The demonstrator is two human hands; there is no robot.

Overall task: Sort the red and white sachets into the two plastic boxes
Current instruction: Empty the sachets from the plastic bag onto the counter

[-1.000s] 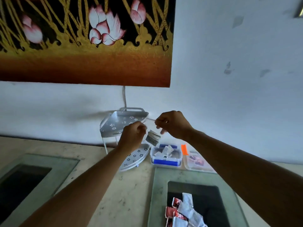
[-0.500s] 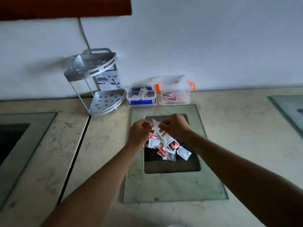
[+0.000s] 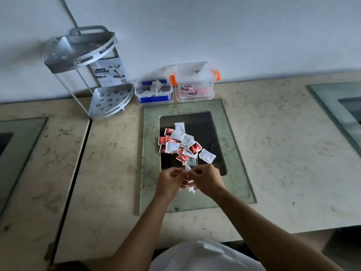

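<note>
Hands (image 3: 190, 179) blur together — grip pinches a white sachet (image 3: 188, 169), mostly hidden.

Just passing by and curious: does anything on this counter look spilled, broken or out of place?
Nothing looks damaged. The loose heap of red and white sachets on the glass panel is simply unsorted. Both hands hold a blurred white sachet.

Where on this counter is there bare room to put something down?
Bare marble lies right of the glass panel, and more between the panel and the metal rack. Crowded: the sachet pile, and the back wall, where both boxes stand.
</note>
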